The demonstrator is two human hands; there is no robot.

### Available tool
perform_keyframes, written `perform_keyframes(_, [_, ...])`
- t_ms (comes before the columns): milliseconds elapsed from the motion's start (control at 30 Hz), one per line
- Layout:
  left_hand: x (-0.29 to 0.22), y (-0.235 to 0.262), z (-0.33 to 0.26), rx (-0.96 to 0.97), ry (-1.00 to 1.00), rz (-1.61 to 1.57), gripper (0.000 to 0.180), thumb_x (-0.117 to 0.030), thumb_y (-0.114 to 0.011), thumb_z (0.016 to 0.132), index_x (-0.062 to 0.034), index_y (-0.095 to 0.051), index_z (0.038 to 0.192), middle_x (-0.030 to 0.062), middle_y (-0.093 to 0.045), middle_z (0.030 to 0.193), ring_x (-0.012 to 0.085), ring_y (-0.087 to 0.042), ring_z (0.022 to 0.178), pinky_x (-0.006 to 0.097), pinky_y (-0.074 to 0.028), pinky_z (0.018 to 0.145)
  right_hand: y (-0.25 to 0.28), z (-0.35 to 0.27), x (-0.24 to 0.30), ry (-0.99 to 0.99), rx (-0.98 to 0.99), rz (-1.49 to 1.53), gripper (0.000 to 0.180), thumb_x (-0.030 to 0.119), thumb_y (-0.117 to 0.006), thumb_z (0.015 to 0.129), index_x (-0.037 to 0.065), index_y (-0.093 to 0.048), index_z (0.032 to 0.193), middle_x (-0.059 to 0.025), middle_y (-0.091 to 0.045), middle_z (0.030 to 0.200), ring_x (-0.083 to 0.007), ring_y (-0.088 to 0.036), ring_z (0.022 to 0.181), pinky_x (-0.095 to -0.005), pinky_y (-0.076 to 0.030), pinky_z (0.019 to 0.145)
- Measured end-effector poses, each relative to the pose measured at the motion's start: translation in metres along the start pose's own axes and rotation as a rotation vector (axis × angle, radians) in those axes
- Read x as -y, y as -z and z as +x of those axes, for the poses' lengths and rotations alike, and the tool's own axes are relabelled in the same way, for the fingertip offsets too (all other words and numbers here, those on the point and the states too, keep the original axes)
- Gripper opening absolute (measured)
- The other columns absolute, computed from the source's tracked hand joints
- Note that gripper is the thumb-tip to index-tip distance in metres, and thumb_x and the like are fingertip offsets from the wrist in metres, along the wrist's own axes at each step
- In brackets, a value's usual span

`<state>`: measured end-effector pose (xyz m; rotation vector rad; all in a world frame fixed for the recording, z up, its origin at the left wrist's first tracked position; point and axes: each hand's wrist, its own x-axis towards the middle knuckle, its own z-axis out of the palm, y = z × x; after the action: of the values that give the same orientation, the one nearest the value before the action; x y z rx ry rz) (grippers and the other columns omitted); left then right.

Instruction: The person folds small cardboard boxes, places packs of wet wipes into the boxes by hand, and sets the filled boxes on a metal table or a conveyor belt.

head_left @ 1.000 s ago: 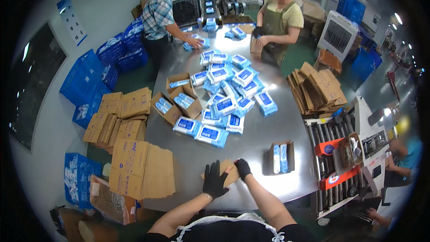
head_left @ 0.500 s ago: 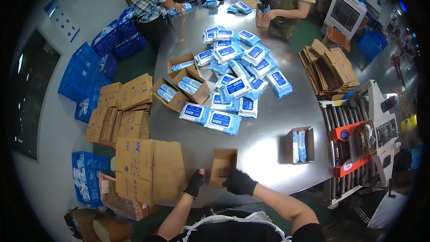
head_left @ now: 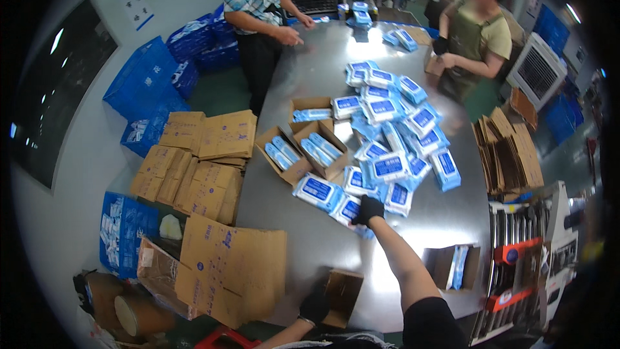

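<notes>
My right hand (head_left: 369,210), in a black glove with bare fingertips, reaches far across the steel table. Its fingers are closed on the right end of a blue-and-white pack of wet wipes (head_left: 347,209), which lies at the near edge of a heap of such packs (head_left: 389,167). Close to my body, my left hand (head_left: 314,307), gloved the same way, is at the left wall of an open cardboard box (head_left: 344,294). Its fingers look closed on that wall, though dark and partly hidden. No packs show inside this box.
Three open boxes (head_left: 321,148) with packs stand left of the heap. Another box (head_left: 475,271) holding packs is at the right, near a roller conveyor (head_left: 510,284). Flattened cartons (head_left: 239,271) are stacked left. Two co-workers (head_left: 255,19) (head_left: 478,45) stand at the far end.
My right hand has moved from beside the near box out to the packs and closed on one. My left hand has come to the box's left wall. The view has shifted.
</notes>
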<state>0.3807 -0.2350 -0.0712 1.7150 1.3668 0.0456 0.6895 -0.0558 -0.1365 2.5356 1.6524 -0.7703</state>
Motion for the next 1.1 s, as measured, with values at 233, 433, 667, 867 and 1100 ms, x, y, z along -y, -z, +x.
perform_keyframes(233, [-0.001,0.031,-0.004,0.183,0.202,-0.008,0.057,-0.015,-0.053,0.086,-0.0077,-0.038,0.14,0.0296,-0.051,0.128,0.0419,-0.051,0.119,0.045,-0.042,0.1,0.022,0.002,0.035,0.651,0.082,0.351,0.068,0.053,-0.084,0.056,0.011,-0.07,0.107,-0.0196,-0.067,0.106,-0.0347,-0.065,0.098,-0.0419,-0.048,0.092])
perform_keyframes(433, [-0.014,0.03,0.023,0.128,0.079,-0.006,0.062,-0.012,-0.054,0.083,-0.0054,-0.035,0.142,0.0286,-0.047,0.133,0.0406,-0.046,0.124,0.043,-0.039,0.104,0.007,0.113,0.085,0.299,0.159,0.242,0.098,0.072,-0.077,0.052,0.005,-0.06,0.122,-0.0224,-0.066,0.112,-0.0354,-0.067,0.094,-0.0396,-0.053,0.084])
perform_keyframes(667, [0.007,0.034,0.034,0.028,0.054,-0.042,0.068,-0.01,-0.055,0.081,-0.0029,-0.031,0.144,0.0275,-0.042,0.139,0.0391,-0.041,0.129,0.041,-0.035,0.108,-0.016,0.015,0.122,0.244,0.102,0.224,0.083,0.066,-0.076,0.057,0.012,-0.065,0.118,-0.0173,-0.066,0.115,-0.033,-0.064,0.103,-0.0423,-0.05,0.09])
perform_keyframes(867, [0.033,-0.011,0.018,-0.031,-0.167,-0.171,0.073,-0.007,-0.055,0.078,-0.0007,-0.028,0.146,0.0265,-0.038,0.144,0.0378,-0.037,0.134,0.039,-0.032,0.111,-0.009,-0.09,0.002,0.221,-0.377,0.231,0.091,0.062,-0.074,0.064,0.003,-0.052,0.129,-0.0248,-0.058,0.12,-0.0388,-0.057,0.11,-0.0447,-0.046,0.096])
perform_keyframes(1100, [0.01,-0.043,0.014,-0.048,-0.275,-0.531,0.062,-0.004,-0.054,0.084,-0.001,-0.033,0.142,0.0211,-0.045,0.138,0.0317,-0.043,0.13,0.039,-0.034,0.109,0.036,-0.315,0.036,0.068,-0.65,1.818,0.048,0.027,-0.081,0.074,0.0,-0.059,0.107,-0.0079,-0.066,0.097,-0.0173,-0.066,0.083,-0.0317,-0.056,0.075])
